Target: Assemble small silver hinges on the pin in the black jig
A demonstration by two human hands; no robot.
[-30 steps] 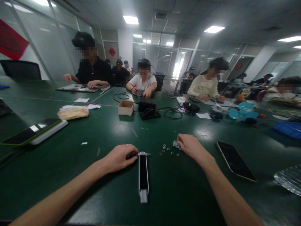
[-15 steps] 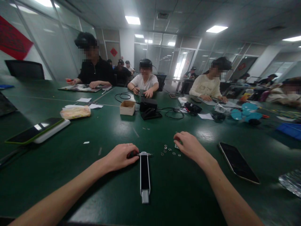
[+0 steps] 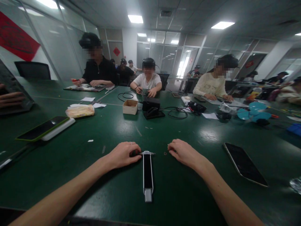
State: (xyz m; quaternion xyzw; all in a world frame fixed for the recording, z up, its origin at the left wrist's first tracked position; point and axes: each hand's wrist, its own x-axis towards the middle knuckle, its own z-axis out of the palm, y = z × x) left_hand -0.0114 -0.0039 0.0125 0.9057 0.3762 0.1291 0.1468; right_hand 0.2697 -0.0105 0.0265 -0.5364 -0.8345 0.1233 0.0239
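Note:
My left hand (image 3: 125, 153) is closed, thumb and fingers pinching a thin, pale rod (image 3: 150, 153) whose other end sticks out to the right. The rod lies across the top of a long, narrow black device with a white frame (image 3: 148, 172) and a metallic tip pointing towards me. My right hand (image 3: 182, 150) is curled low over the table, its fingers drawn together. One small metal ring (image 3: 165, 153) lies just left of its thumb, and a small bright bit shows at the fingertips. What lies under or inside this hand is hidden.
A phone (image 3: 245, 163) lies to the right, and a green-edged phone (image 3: 42, 128) rests on a white block at left. Further back are a small box (image 3: 130, 107), a black stand (image 3: 152, 108), a wrapped packet (image 3: 81, 111) and a blue-bladed fan (image 3: 254, 111). Several people sit around the table.
My right hand has moved left and towards me, now covering most of the several small rings seen before. The left hand keeps the rod on the device. At far left, another person's hand has come into view.

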